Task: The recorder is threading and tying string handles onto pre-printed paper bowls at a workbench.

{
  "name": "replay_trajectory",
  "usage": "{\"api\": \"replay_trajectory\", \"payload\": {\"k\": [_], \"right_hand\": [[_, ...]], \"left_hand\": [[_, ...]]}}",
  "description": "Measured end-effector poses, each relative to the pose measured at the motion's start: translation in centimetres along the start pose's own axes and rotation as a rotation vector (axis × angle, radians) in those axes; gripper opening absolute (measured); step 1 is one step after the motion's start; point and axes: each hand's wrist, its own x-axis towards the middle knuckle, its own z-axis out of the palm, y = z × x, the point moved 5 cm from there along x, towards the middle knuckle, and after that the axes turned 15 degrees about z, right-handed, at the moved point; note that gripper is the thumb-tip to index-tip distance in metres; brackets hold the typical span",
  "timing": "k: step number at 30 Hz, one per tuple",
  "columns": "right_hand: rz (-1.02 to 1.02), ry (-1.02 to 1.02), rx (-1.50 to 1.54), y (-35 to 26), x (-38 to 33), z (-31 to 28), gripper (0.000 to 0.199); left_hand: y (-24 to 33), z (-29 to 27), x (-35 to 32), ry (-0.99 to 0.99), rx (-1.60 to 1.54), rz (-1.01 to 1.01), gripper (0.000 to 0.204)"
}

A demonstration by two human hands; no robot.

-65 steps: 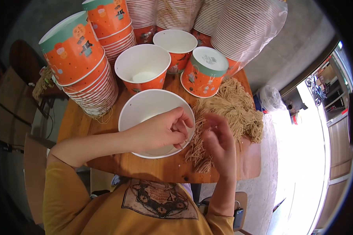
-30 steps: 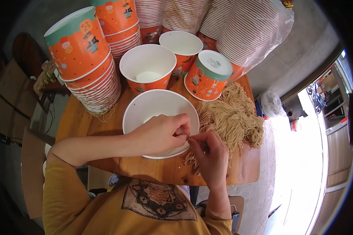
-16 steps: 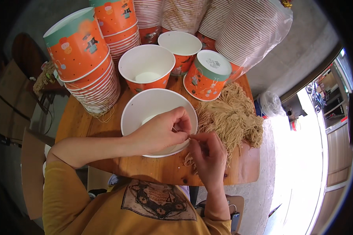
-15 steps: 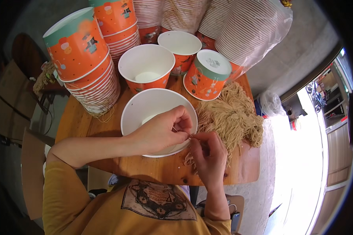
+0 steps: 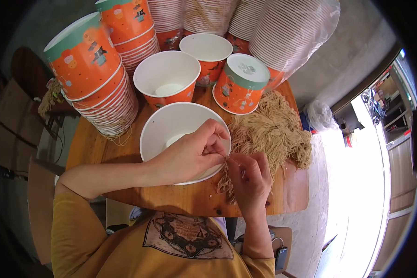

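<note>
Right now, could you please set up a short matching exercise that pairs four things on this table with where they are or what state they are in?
Things:
1. left hand
2. right hand
3. upturned cup
4. pile of noodles

Places or states:
A. stands upside down behind the noodles
B. lies on the wooden table, right of the white bowl
C. rests over the white bowl's rim
D. pinches strands at the near edge of the noodles

Pairs: 1-C, 2-D, 3-A, 4-B

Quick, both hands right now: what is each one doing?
Left hand: over the white bowl, fingers pinched shut on noodle strands.
Right hand: curled, pinching the same strands beside the noodle pile.
</note>
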Motion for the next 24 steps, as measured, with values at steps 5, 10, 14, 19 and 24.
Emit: {"api": "replay_trajectory", "payload": {"k": [5, 10, 14, 19, 24], "right_hand": [[-0.208, -0.065, -0.142, -0.7, 0.5, -0.7, 0.023], [-0.232, -0.136, -0.128, -1.5, 1.4, -0.5, 0.024], [0.442, -0.552, 0.363, 1.5, 2.1, 1.1, 0.010], [0.942, -0.806, 0.804, 3.0, 1.0, 1.5, 0.016], [0.692, -0.587, 0.779, 2.2, -0.1, 1.8, 0.013]], "left_hand": [[-0.2, 0.1, 0.0, -0.007, 0.038, 0.035, 0.033], [0.0, 0.2, -0.1, 0.002, 0.075, 0.056, 0.036], [0.3, 0.3, -0.3, -0.001, 0.137, 0.143, 0.033], [0.4, 0.3, -0.3, 0.002, 0.082, 0.145, 0.032], [0.4, 0.3, -0.3, 0.006, 0.106, 0.133, 0.031]]}}
